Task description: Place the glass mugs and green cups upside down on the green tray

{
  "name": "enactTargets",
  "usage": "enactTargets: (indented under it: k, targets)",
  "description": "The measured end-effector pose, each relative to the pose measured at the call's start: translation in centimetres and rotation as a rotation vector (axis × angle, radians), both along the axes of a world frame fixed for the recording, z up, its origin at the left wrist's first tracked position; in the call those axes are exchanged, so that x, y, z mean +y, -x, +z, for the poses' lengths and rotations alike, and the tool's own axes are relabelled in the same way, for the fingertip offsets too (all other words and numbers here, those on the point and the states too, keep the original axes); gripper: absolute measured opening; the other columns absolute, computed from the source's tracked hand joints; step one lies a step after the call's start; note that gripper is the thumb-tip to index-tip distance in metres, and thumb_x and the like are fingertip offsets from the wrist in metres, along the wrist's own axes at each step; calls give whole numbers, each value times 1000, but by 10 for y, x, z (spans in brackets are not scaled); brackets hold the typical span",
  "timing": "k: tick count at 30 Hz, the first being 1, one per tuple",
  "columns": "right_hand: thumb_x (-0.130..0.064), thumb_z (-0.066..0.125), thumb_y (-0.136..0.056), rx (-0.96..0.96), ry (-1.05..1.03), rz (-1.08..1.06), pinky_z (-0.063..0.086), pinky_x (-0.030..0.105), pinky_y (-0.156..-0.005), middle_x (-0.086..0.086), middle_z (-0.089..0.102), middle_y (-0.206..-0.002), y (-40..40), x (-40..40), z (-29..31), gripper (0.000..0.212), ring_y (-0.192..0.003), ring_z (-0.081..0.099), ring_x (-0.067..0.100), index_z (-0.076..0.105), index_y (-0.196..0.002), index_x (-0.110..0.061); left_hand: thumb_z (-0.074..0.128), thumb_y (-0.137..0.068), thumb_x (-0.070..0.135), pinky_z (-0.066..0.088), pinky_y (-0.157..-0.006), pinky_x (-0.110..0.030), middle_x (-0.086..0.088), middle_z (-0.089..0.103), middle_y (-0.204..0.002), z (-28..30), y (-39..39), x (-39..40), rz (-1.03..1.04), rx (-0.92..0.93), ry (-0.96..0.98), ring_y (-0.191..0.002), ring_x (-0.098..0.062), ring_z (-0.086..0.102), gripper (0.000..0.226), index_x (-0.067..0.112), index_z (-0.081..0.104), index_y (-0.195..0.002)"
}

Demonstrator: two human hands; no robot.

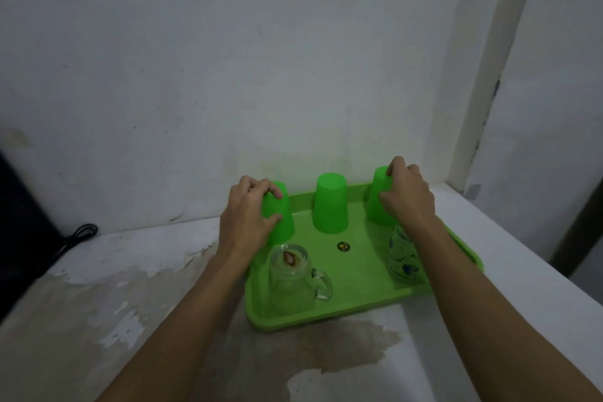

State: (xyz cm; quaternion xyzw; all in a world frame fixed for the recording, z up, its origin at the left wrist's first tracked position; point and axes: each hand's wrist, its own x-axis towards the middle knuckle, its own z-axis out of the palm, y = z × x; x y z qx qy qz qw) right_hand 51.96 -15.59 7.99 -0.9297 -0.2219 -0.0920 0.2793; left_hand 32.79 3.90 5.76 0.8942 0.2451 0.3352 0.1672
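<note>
A green tray (359,274) lies on the counter against the wall. Three green cups stand upside down along its far side. My left hand (248,212) grips the left green cup (282,222). My right hand (406,194) grips the right green cup (378,199). The middle green cup (329,206) stands free between them. A clear glass mug with a handle (293,277) sits upside down at the tray's near left. A second glass mug with blue and green print (403,259) stands at the near right, partly hidden by my right forearm.
The counter (130,287) is white with peeling paint and a brown stain in front of the tray. A black cable (78,235) lies at the far left by a dark object. The wall stands right behind the tray, and a wall corner rises at the right.
</note>
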Motion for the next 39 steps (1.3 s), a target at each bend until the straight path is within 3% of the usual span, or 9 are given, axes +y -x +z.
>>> enactTargets:
  k: [5, 9, 12, 17, 20, 28, 31, 35, 39]
  targets:
    - [-24, 70, -85, -197, -42, 49, 43, 45, -98, 17, 53, -130, 16, 7, 9, 40, -116, 54, 35, 59, -122, -10, 92, -72, 16, 37, -61, -27, 9, 43, -105, -5, -1, 2, -4, -12, -10, -99, -13, 44, 46, 31, 64, -104]
    - [-31, 71, -86, -134, -182, 271, 51, 41, -87, 11, 55, -128, 40, 24, 13, 39, -99, 61, 30, 61, -120, -16, 93, -69, 14, 38, -62, -27, 10, 41, -106, -8, 1, 2, -6, -6, -19, -99, -12, 45, 52, 33, 62, -107]
    - [-29, 72, -86, -56, -130, 366, 53, 42, -89, 10, 56, -128, 51, 38, 8, 39, -103, 62, 30, 60, -122, -18, 92, -67, 10, 37, -58, -26, 10, 38, -105, -10, 3, 2, -14, -4, -29, -97, -13, 47, 58, 34, 60, -109]
    - [-11, 71, -87, -116, -88, 333, 57, 44, -80, 10, 53, -131, 53, 44, -9, 36, -95, 64, 30, 61, -121, -15, 92, -66, 8, 28, -52, -16, 10, 38, -105, -12, 6, 2, -24, 11, -18, -86, -14, 51, 62, 37, 58, -110]
    - [-2, 70, -88, -148, -100, 312, 52, 37, -74, 11, 54, -129, 50, 45, -12, 36, -89, 63, 29, 62, -121, -13, 91, -65, 7, 29, -51, -16, 10, 38, -105, -13, 6, 3, -25, 9, -9, -82, -14, 52, 63, 38, 58, -110]
    - [5, 68, -86, -154, -102, 306, 44, 30, -73, 14, 54, -131, 54, 44, -14, 40, -90, 63, 32, 63, -123, -8, 88, -70, 5, 34, -57, -18, 13, 45, -107, -12, 13, 1, -47, -21, 10, -93, -11, 52, 57, 38, 63, -109]
    - [1, 69, -86, -174, -72, 298, 45, 31, -74, 13, 53, -134, 58, 44, -9, 43, -97, 62, 31, 63, -126, -10, 86, -73, 6, 41, -58, -20, 15, 47, -113, -7, 18, 1, -73, -42, 35, -96, -13, 57, 55, 40, 62, -109]
    - [-12, 71, -87, -249, -96, 290, 53, 39, -80, 10, 57, -126, 71, 40, 3, 33, -103, 60, 29, 65, -120, -14, 84, -76, 12, 57, -71, -36, 12, 51, -116, 3, 32, 1, -111, -164, 106, -96, -15, 64, 44, 38, 64, -105]
    - [-25, 69, -88, -202, -221, 316, 55, 39, -76, 2, 67, -106, 94, 42, 39, 24, -93, 66, 25, 65, -111, -20, 82, -80, 19, 54, -70, -31, 16, 70, -90, 31, 56, 6, -132, -271, 140, -85, -4, 67, 24, 35, 66, -86]
